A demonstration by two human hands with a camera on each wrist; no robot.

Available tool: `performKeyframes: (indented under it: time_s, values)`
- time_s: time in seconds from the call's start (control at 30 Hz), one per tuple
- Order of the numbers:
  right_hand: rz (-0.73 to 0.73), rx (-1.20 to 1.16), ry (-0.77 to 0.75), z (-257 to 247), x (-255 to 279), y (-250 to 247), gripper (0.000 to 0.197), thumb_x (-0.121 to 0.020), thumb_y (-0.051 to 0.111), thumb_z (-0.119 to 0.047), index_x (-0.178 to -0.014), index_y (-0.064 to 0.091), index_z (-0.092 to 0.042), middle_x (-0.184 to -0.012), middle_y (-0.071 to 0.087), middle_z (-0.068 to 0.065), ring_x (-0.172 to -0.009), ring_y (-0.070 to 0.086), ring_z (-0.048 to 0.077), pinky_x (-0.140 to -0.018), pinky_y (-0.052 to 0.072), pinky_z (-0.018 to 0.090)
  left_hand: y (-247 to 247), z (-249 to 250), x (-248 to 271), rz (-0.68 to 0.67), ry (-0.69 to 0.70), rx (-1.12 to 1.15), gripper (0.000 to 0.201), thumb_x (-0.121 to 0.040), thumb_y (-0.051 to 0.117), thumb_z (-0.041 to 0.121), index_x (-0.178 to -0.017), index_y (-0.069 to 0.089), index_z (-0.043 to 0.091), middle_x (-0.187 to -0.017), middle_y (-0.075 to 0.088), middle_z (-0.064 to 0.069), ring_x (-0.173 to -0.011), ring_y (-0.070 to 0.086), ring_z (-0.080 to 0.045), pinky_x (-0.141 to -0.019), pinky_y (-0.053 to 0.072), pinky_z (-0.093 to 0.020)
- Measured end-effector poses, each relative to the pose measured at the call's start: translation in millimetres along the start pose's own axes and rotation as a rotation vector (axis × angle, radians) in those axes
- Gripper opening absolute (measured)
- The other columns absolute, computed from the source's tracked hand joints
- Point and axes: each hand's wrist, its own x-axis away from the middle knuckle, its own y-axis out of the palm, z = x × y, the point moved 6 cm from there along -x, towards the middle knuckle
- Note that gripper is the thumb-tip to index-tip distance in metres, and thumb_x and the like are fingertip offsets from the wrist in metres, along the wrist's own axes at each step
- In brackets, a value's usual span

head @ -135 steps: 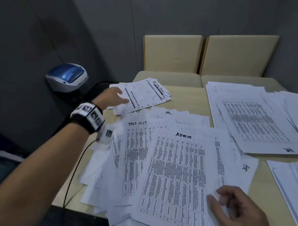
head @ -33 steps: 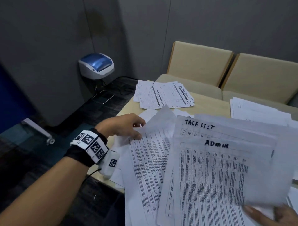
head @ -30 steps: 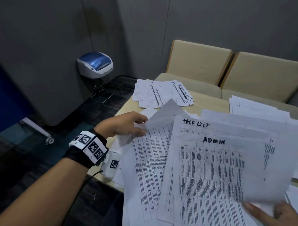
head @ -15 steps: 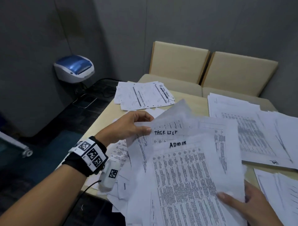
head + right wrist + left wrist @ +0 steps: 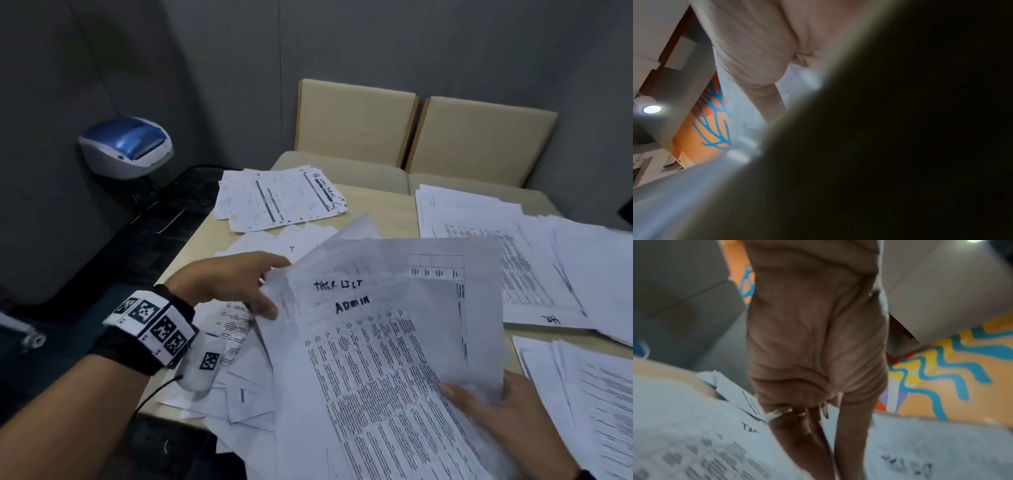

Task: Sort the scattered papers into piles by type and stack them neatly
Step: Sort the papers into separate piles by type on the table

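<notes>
The surface (image 5: pixel 380 212) shows bare wood only in a strip between the far pile of forms (image 5: pixel 279 198) at the back left corner and the spread of table sheets (image 5: pixel 513 260) along the right; loose papers (image 5: pixel 239 387) overhang its near left edge. A third heap (image 5: pixel 582 394) lies at the near right.

Half a second ago the lifted bundle (image 5: pixel 387 342), headed "TASK LIST" and "ADMIN", sat lower and nearer the left hand; it is now raised and fanned wider, covering more of the middle.

The left hand (image 5: pixel 233 284) reaches in from the left, palm turned inward, thumb on top and fingers (image 5: pixel 270 310) beneath, pinching the bundle's upper left corner; the left wrist view shows the thumb and fingers pressed together on the sheet. The right hand (image 5: pixel 507 418) comes up from the near right, thumb laid over the bundle's lower right edge, the other fingers hidden under the paper.
</notes>
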Motion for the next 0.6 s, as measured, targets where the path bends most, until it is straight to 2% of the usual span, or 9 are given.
performKeyframes:
  time_s: [0.1, 0.17, 0.2, 0.27, 0.33, 0.4, 0.47, 0.53, 0.6]
  values:
    - [0.051, 0.003, -0.062, 0, -1, -3, 0.069, -0.060, 0.096, -0.036, -0.123, 0.070, -0.020, -0.110, 0.078, -0.002, -0.097, 0.075, 0.008, -0.089, 0.058, 0.034, -1, 16, 11, 0.130, 0.121, 0.329, 0.047, -0.085, 0.079, -0.006, -0.126, 0.062, 0.011, -0.119, 0.077, -0.012, -0.111, 0.074, -0.032, -0.092, 0.061, -0.044]
    - [0.055, -0.016, -0.068, 3, -2, -6, 0.076, -0.056, 0.097, -0.053, -0.119, 0.072, -0.019, -0.109, 0.079, -0.004, -0.099, 0.076, 0.008, -0.084, 0.063, 0.033, 5, 23, 17, 0.208, 0.172, 0.553, 0.047, -0.088, 0.075, -0.006, -0.131, 0.058, 0.005, -0.123, 0.074, -0.018, -0.115, 0.071, -0.036, -0.098, 0.058, -0.045]
    - [0.050, -0.042, -0.051, 6, -4, -6, 0.079, -0.051, 0.096, -0.056, -0.117, 0.074, -0.017, -0.108, 0.080, -0.003, -0.099, 0.077, 0.012, -0.086, 0.062, 0.036, 12, 26, 19, 0.232, 0.177, 0.659, 0.048, -0.089, 0.074, -0.003, -0.133, 0.057, 0.005, -0.124, 0.074, -0.019, -0.116, 0.071, -0.035, -0.100, 0.058, -0.044]
    - [0.036, -0.072, -0.007, 12, -7, -4, 0.073, -0.053, 0.099, -0.050, -0.112, 0.076, -0.014, -0.102, 0.082, 0.000, -0.099, 0.078, 0.020, -0.087, 0.060, 0.043, 32, 30, 24, 0.248, 0.128, 0.810, 0.045, -0.089, 0.072, 0.003, -0.132, 0.061, 0.009, -0.124, 0.075, -0.011, -0.114, 0.073, -0.026, -0.097, 0.060, -0.036]
    - [0.026, -0.082, 0.009, 17, -9, -2, 0.056, -0.059, 0.095, -0.038, -0.107, 0.077, -0.015, -0.098, 0.082, 0.000, -0.098, 0.078, 0.024, -0.090, 0.061, 0.048, 60, 30, 26, 0.219, 0.057, 0.834, 0.043, -0.089, 0.075, 0.005, -0.130, 0.065, 0.015, -0.122, 0.077, -0.003, -0.114, 0.073, -0.020, -0.098, 0.059, -0.036]
    - [0.010, -0.085, 0.018, 17, -7, 1, 0.049, -0.064, 0.091, -0.030, -0.110, 0.076, -0.017, -0.101, 0.082, -0.001, -0.101, 0.077, 0.024, -0.098, 0.057, 0.054, 83, 23, 26, 0.243, 0.006, 0.839, 0.050, -0.084, 0.080, 0.003, -0.130, 0.065, 0.017, -0.120, 0.078, -0.003, -0.114, 0.074, -0.022, -0.105, 0.055, -0.046]
    - [-0.007, -0.118, 0.016, 18, -6, 2, 0.054, -0.068, 0.094, -0.031, -0.116, 0.074, -0.018, -0.108, 0.081, 0.002, -0.106, 0.076, 0.025, -0.105, 0.052, 0.059, 93, 19, 27, 0.347, -0.023, 0.834, 0.055, -0.080, 0.086, 0.002, -0.129, 0.066, 0.017, -0.115, 0.079, -0.004, -0.108, 0.076, -0.025, -0.104, 0.054, -0.058]
    - [0.004, -0.158, -0.014, 19, -5, 1, 0.061, -0.065, 0.096, -0.036, -0.118, 0.073, -0.019, -0.108, 0.081, 0.001, -0.104, 0.077, 0.022, -0.103, 0.054, 0.057, 94, 22, 31, 0.446, 0.013, 0.853, 0.052, -0.078, 0.087, 0.003, -0.125, 0.068, 0.015, -0.110, 0.080, -0.005, -0.103, 0.077, -0.026, -0.097, 0.058, -0.057]
    - [0.034, -0.182, -0.052, 13, -4, 0, 0.064, -0.064, 0.093, -0.030, -0.122, 0.069, -0.019, -0.108, 0.081, 0.000, -0.102, 0.077, 0.021, -0.094, 0.060, 0.051, 91, 34, 36, 0.438, 0.102, 0.867, 0.049, -0.079, 0.085, 0.003, -0.124, 0.069, 0.012, -0.112, 0.080, -0.007, -0.104, 0.077, -0.027, -0.095, 0.061, -0.048]
